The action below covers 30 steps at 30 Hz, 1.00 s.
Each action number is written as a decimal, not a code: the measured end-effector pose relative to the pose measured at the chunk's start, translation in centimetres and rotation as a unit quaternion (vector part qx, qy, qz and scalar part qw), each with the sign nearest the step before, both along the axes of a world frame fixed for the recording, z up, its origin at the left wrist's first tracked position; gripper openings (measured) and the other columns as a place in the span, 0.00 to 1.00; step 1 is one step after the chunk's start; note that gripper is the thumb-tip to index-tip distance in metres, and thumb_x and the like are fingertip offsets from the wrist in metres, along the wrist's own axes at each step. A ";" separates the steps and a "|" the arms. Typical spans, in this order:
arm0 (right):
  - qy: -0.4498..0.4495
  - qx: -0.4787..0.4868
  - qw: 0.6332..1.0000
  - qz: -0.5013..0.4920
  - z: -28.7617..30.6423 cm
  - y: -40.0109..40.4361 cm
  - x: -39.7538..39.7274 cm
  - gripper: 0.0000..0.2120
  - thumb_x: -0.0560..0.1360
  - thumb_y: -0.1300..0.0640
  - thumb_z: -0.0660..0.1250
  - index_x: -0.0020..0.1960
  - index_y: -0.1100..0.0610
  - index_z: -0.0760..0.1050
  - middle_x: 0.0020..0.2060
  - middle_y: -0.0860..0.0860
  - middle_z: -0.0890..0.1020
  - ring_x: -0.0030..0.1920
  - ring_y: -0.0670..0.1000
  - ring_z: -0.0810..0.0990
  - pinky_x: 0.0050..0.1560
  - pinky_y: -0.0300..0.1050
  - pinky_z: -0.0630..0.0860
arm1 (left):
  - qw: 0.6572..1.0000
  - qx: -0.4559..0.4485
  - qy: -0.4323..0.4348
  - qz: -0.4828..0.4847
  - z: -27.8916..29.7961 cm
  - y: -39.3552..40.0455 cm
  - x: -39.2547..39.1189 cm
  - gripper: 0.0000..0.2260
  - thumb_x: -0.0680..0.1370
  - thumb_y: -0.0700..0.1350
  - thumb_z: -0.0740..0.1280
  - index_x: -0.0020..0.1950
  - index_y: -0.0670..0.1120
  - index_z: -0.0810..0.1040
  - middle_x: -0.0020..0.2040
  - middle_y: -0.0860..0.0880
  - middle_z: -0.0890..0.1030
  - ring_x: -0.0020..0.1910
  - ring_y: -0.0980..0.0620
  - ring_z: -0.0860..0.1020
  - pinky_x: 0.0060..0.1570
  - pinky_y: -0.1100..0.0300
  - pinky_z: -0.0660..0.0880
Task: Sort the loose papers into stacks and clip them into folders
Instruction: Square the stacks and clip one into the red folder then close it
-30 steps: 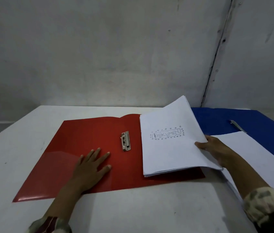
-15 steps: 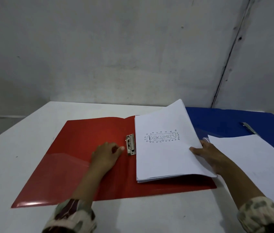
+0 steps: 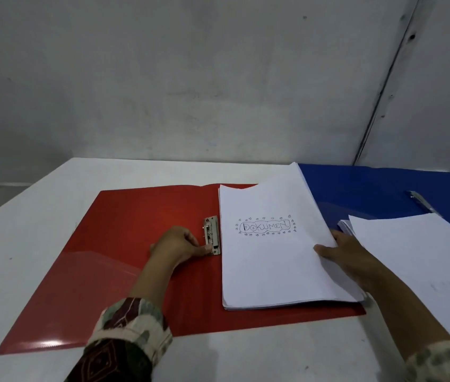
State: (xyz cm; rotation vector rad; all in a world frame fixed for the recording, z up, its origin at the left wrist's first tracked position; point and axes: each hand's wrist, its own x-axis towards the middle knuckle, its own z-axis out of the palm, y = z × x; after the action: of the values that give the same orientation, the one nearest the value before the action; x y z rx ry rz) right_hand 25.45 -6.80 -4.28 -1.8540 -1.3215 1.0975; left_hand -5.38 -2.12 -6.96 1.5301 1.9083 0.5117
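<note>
- The left hand (image 3: 179, 244), fingers curled, pinches the near end of the metal spring clip (image 3: 212, 235) at the red folder's (image 3: 124, 238) spine.
- The right hand (image 3: 342, 257) grips the right edge of the "DOKUMEN" paper stack (image 3: 270, 257), thumb on top.
- This stack lies on the open folder's right half, just beside the clip.
- To the right, a blue folder (image 3: 370, 188) carries more white sheets (image 3: 417, 257) on the white table (image 3: 25, 221).

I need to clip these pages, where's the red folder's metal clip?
The metal clip sits mid-frame on the red folder, between the left hand and the paper stack.
</note>
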 end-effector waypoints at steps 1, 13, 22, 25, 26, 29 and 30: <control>0.003 0.001 1.000 0.001 -0.1 0.1 -0.1 0.20 0.78 0.57 0.62 0.68 0.59 0.66 0.60 0.55 0.75 0.55 0.55 0.72 0.59 0.51 0.69 | 1.000 0.001 0.013 -0.005 0.0 -0.1 0.1 0.16 0.62 0.57 0.77 0.30 0.49 0.74 0.31 0.54 0.76 0.41 0.48 0.77 0.59 0.46 0.71; 0.030 0.002 1.000 -0.005 0.2 -0.1 -0.1 0.19 0.78 0.60 0.62 0.68 0.61 0.67 0.56 0.56 0.76 0.50 0.54 0.72 0.52 0.48 0.67 | 0.989 0.105 0.084 0.062 1.1 -2.2 2.7 0.30 0.70 0.73 0.46 0.39 0.49 0.72 0.39 0.52 0.77 0.47 0.47 0.76 0.66 0.42 0.57; 0.088 -0.018 0.996 -0.025 0.8 -0.1 0.8 0.15 0.77 0.61 0.63 0.63 0.58 0.70 0.48 0.52 0.79 0.47 0.54 0.77 0.46 0.47 0.73 | 0.905 0.355 0.233 -0.040 2.2 2.0 3.7 0.16 0.76 0.48 0.56 0.38 0.45 0.80 0.33 0.48 0.81 0.25 0.46 0.78 0.29 0.58 0.73; 0.105 -0.011 0.994 -0.032 1.2 0.3 1.4 0.14 0.77 0.60 0.63 0.62 0.56 0.70 0.51 0.54 0.80 0.50 0.58 0.78 0.49 0.50 0.74 | 0.900 0.340 0.267 -0.048 1.9 4.1 2.9 0.14 0.76 0.46 0.58 0.36 0.43 0.79 0.33 0.48 0.80 0.24 0.47 0.77 0.27 0.58 0.70; 0.112 -0.009 0.993 -0.035 1.4 0.6 1.5 0.12 0.77 0.60 0.63 0.60 0.56 0.71 0.49 0.54 0.80 0.48 0.57 0.78 0.45 0.48 0.74 | 0.904 0.330 0.268 -0.056 1.8 4.8 2.7 0.12 0.77 0.44 0.59 0.41 0.42 0.79 0.38 0.46 0.81 0.29 0.44 0.79 0.32 0.55 0.71; 0.131 -0.009 0.990 -0.045 1.6 1.3 1.8 0.11 0.76 0.60 0.64 0.58 0.55 0.71 0.46 0.52 0.80 0.46 0.55 0.78 0.41 0.46 0.73 | 0.927 0.285 0.239 -0.039 1.0 6.7 2.4 0.11 0.81 0.42 0.55 0.58 0.43 0.75 0.55 0.46 0.77 0.52 0.44 0.77 0.49 0.52 0.68; 0.140 -0.010 0.989 -0.044 1.7 1.5 1.7 0.10 0.76 0.61 0.64 0.57 0.55 0.71 0.46 0.52 0.81 0.46 0.55 0.78 0.41 0.46 0.73 | 0.934 0.259 0.244 -0.036 0.7 7.0 2.2 0.12 0.81 0.42 0.53 0.60 0.44 0.74 0.57 0.47 0.76 0.55 0.45 0.75 0.52 0.53 0.67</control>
State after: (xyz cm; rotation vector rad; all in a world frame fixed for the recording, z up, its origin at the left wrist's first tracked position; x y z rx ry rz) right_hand 27.17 -5.26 -2.63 -1.6822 -1.0614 1.2732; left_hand -3.20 4.91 -6.24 2.2283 2.1791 0.6911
